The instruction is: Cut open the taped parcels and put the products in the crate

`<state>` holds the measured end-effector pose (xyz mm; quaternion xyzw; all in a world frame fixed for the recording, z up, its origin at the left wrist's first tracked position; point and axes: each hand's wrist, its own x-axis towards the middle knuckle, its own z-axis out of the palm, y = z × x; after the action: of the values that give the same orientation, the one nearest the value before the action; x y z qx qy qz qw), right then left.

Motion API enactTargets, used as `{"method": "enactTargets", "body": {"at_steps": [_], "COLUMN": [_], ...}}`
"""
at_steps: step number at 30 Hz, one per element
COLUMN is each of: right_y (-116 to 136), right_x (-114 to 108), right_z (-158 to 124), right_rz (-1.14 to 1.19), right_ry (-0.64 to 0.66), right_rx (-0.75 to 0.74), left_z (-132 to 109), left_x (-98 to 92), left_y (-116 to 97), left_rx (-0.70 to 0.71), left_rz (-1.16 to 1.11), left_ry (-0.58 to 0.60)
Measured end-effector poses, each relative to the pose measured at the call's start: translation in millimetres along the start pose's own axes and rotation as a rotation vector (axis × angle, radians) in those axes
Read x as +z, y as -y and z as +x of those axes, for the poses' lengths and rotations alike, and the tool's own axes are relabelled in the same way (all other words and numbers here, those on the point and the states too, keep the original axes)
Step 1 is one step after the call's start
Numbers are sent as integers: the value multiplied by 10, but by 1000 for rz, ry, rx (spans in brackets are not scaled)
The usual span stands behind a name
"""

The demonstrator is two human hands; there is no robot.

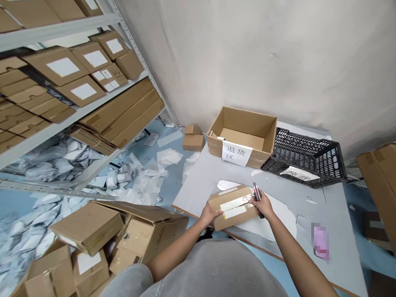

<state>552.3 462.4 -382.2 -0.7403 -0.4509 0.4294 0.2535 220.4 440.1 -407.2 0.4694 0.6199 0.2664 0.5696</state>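
Note:
A small brown cardboard box (223,223) with white label strips and clear tape on top is held near the table's front edge. At its left end, my left hand (209,214) grips it, thumb on the top face. My right hand (262,204) is closed around a box cutter (256,192), whose tip points away from me, and its fingers also touch the box's right end. Under and beside the box lies a white sheet (283,218) on the grey table (335,210).
Across the table's back stand an open carton (260,159) with a paper sign and a black plastic crate (332,159). A pixelated pink item (321,241) lies at right. Left are a shelf rack (102,99) of boxes, a large carton (168,227) of boxes, and floor-strewn packages.

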Motion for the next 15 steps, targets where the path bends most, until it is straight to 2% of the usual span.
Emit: {"method": "enactTargets", "body": {"at_steps": [5,9,12,15], "right_y": [119,209,179,44], "right_x": [-115,-187,-179,-99], "right_z": [-82,-150,-182,-198], "right_rz": [239,461,508,490], "right_ry": [-62,-125,-161,-211], "right_rx": [85,201,272,303], "left_z": [432,646,703,682], "left_x": [-122,-117,-68,-22], "left_y": [-317,-474,-417,-212], "left_rx": [211,343,397,399], "left_rz": [143,257,355,356], "left_ry": [19,18,-4,38]}}
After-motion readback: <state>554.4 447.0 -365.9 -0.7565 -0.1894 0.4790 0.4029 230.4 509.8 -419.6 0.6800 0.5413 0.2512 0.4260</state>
